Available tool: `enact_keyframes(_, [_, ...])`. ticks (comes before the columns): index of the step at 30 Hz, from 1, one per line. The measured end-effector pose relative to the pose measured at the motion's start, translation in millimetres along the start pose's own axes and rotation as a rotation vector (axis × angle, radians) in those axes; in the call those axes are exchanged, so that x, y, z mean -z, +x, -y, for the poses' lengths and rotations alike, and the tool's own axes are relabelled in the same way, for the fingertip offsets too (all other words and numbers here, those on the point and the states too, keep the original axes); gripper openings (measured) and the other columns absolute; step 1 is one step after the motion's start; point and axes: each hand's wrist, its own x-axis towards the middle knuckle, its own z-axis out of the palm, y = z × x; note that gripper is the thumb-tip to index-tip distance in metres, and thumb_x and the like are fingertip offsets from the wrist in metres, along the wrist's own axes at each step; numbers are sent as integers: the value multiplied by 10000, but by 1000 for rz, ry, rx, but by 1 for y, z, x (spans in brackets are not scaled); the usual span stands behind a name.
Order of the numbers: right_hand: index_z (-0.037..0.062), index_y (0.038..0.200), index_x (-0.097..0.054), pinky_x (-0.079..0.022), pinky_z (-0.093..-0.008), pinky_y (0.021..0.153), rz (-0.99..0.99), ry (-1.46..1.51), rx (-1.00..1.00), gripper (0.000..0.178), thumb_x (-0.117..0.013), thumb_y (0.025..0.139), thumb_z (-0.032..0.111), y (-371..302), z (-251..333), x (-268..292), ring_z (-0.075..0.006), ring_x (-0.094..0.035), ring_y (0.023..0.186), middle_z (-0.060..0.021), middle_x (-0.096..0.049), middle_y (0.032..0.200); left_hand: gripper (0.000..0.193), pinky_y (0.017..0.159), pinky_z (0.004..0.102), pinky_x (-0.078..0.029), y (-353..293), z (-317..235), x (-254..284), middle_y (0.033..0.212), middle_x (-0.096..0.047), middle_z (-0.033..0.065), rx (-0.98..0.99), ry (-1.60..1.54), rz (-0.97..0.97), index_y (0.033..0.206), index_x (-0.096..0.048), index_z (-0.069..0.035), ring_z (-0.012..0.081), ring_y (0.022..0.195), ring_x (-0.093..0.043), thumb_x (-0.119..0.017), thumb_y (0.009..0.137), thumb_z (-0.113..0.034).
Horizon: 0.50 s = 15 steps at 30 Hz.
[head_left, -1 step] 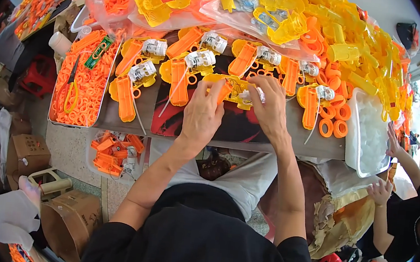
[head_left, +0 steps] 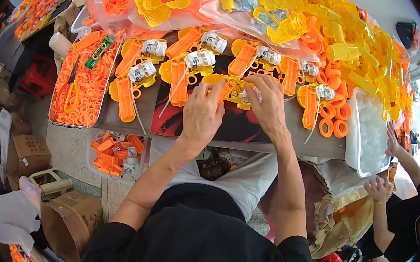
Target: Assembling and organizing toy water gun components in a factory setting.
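In front of me on the dark red-and-black mat (head_left: pixel 241 126) lies a yellow plastic toy-gun half shell (head_left: pixel 233 95). My left hand (head_left: pixel 201 114) pinches its left end, where an orange part (head_left: pixel 225 90) shows by the fingertips. My right hand (head_left: pixel 269 106) is closed over the right end, fingers bent down onto it. A whitish part inside is mostly covered by those fingers. Around them lie several similar yellow shells fitted with orange parts and white mechanisms, such as one shell (head_left: pixel 178 79) left of my left hand and another (head_left: pixel 308 108) right of my right hand.
At left stands a tray of small orange parts (head_left: pixel 80 99), with yellow-handled scissors (head_left: pixel 72 88) on top. Yellow shells (head_left: pixel 361 60) are heaped behind and right. A white bin (head_left: pixel 366 132) holds translucent pieces. A co-worker's hand (head_left: pixel 379 188) is at far right.
My right hand's fingers have shifted slightly over the shell, covering more of the white part. The co-worker's lower hand has moved a little left. My left hand stays nearly still.
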Motion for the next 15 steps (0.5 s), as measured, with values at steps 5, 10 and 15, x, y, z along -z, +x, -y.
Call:
enact_keyframes(5, [37,1057,-704,-491,-479,853,133,-9,23,206,-647,873,111,-16,-24,6,-343,-641,992,-149,-685,1004,467,873,459,-475,5,-18,-22,982,-621,95,-328,354,-285,1275,-685,-80,329,917,-615,-750,812,-100])
enact_keyframes(10, [97,873,-728,-469,-469,840,40,13,43,136,-645,784,158,-9,-15,-50,-288,-634,957,-97,-630,935,480,951,489,-451,-3,31,-16,1029,-625,184,-281,277,-211,1357,-630,-21,374,1027,-570,-708,886,-68])
enact_keyframes(15, [121,946,-767,-356,-431,896,26,-61,-14,178,-663,811,172,-23,-19,-37,-244,-556,1061,-77,-591,986,516,995,476,-420,-6,15,-26,1097,-571,178,-265,225,-98,1418,-583,-10,364,1090,-504,-689,918,-86])
